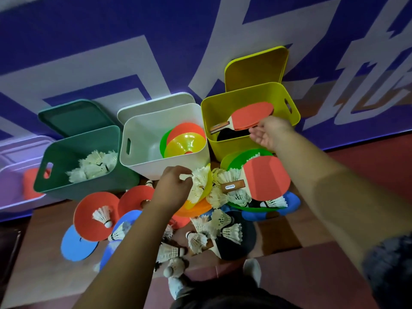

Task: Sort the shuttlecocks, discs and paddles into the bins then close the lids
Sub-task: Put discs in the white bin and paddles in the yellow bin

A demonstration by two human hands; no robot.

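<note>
The right hand (266,134) hung open at the yellow bin's (225,143) front rim, fingertips beside the red paddle (252,115) lying inside, handle pointing left, blade right. The left hand (172,186) pinched 1 shuttlecock (200,178) by its feathers, just before the white bin (142,157).

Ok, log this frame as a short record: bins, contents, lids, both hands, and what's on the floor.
green bin: holds shuttlecocks
white bin: holds stacked discs
yellow bin: red-faced paddle lying over a dark one
lids: all three off, leaning behind their bins
left hand: pinches a loose shuttlecock in the pile
right hand: at the yellow bin's front rim beside the red-faced paddle; grip unclear
floor pile: discs, shuttlecocks and a loose paddle, unsorted
</note>
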